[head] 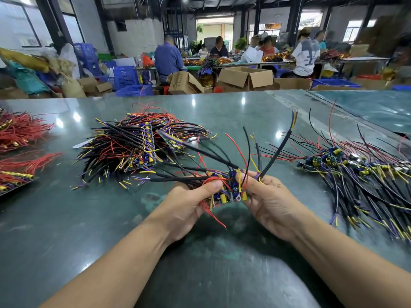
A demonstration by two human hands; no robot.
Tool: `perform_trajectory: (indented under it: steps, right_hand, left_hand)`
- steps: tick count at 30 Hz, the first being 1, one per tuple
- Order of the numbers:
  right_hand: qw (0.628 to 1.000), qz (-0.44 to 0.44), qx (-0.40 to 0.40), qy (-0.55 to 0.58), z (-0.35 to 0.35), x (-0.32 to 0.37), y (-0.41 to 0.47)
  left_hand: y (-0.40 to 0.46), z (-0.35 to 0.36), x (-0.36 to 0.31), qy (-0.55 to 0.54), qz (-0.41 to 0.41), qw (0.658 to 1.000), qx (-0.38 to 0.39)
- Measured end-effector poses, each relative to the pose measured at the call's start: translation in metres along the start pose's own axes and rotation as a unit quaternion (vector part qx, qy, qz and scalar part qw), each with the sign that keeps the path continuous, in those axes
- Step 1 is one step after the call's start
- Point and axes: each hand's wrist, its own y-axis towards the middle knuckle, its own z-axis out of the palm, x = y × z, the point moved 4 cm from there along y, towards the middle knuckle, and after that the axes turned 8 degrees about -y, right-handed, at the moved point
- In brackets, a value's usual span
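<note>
Green-blue tabletop (222,112) under me, and just above it, between my two hands, sits the strip of little circuit boards (223,195). My left hand (189,205) grips the left part, thumb curled over the top. My right hand (269,203) pinches the right end piece, fingers closed round it along with a black lead (278,150) that sticks up and away. So both hands are full, neither one spread.

The strip's long axis runs left to right, straight from one palm to the other, and the seam (231,192) between boards lies about midway, a touch nearer my right thumb. That's what the next move hangs on, I reckon: bend the two parts against each other across that seam and the end board should snap free.

Loose wires (246,152) fan up from the strip in red, black, yellow and purple. The heap of unsplit strips (133,147) lies ahead to my left. The spread of single boards (360,174) lies well off to my right, nearer the right hand, so the freed piece would likely go that way.

Any writing? A cardboard box (184,83) beyond the table carries print, too blurred to read. Nothing is legible on the boards.
</note>
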Motion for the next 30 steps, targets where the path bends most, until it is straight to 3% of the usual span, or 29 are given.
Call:
perform_trajectory:
  steps: [8, 13, 15, 17, 18, 24, 28, 30]
  right_hand:
    - [0.986, -0.032, -0.155, 0.061, -0.014, 0.007, 0.007]
    - [0.974, -0.043, -0.205, 0.081, -0.031, 0.015, 0.006]
    - [0.977, -0.035, -0.199, 0.074, -0.031, 0.014, 0.006]
    - [0.98, -0.022, -0.188, 0.067, -0.027, 0.011, 0.007]
    - [0.981, -0.017, -0.182, 0.059, -0.025, 0.01, 0.006]
    - [0.988, 0.001, -0.132, -0.084, -0.013, 0.003, 0.006]
    - [0.983, -0.015, -0.155, -0.095, -0.014, 0.004, 0.006]
    - [0.984, -0.033, -0.158, -0.072, -0.013, 0.008, 0.006]
  left_hand:
    - [0.008, -0.013, -0.012, 0.102, 0.063, 0.989, -0.087]
    - [0.019, -0.053, -0.03, 0.14, 0.104, 0.952, -0.25]
    - [0.022, -0.072, -0.041, 0.306, 0.102, 0.897, -0.302]
    - [0.019, -0.08, -0.052, 0.491, 0.089, 0.798, -0.337]
    - [0.017, -0.082, -0.056, 0.532, 0.089, 0.767, -0.348]
    - [0.007, -0.087, -0.069, 0.554, 0.1, 0.714, -0.416]
    - [-0.004, -0.076, -0.077, 0.616, 0.136, 0.608, -0.481]
    - [-0.006, -0.067, -0.077, 0.629, 0.163, 0.584, -0.486]
